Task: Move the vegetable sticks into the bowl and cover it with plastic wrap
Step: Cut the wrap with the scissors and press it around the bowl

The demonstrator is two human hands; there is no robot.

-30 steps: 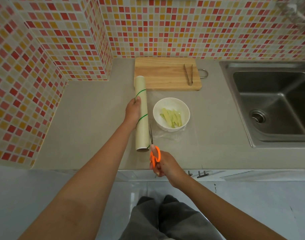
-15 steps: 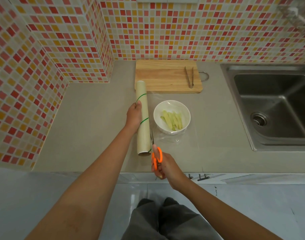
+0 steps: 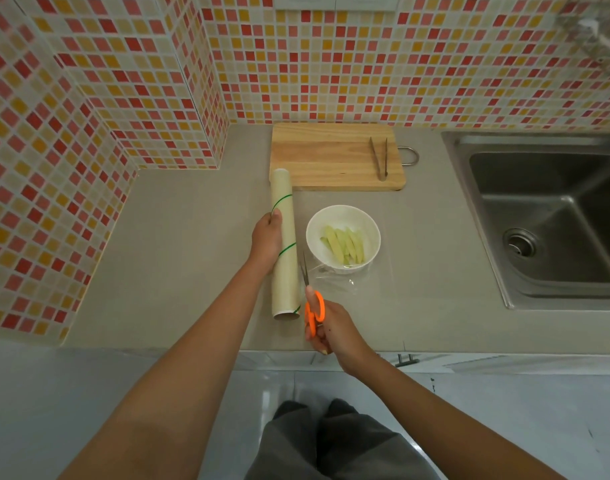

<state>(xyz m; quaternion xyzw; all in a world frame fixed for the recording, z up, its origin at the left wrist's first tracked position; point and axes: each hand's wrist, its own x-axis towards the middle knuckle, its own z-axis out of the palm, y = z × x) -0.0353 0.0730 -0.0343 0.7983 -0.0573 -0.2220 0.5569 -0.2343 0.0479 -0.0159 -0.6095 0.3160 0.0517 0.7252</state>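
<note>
Vegetable sticks (image 3: 345,244), pale green, lie in the white bowl (image 3: 343,236) at the middle of the frame, on the grey surface (image 3: 178,258). Clear plastic wrap (image 3: 341,280) stretches from the roll (image 3: 284,247) across the bowl; its wrinkled lower edge shows just below the bowl. The roll lies lengthwise just left of the bowl, one end near the wooden cutting board (image 3: 331,155) in the upper middle. Left hand (image 3: 268,239) is curled around the roll's left side, pressing it to the surface. Right hand (image 3: 334,332), lower centre, has its fingers closed through the orange handles of the scissors (image 3: 310,299); the blades point up the frame between roll and bowl, and they look nearly shut, though I cannot tell for certain. Metal tongs (image 3: 379,162) rest on the board's right part. A steel sink (image 3: 553,216) fills the right side, well apart from the bowl
</note>
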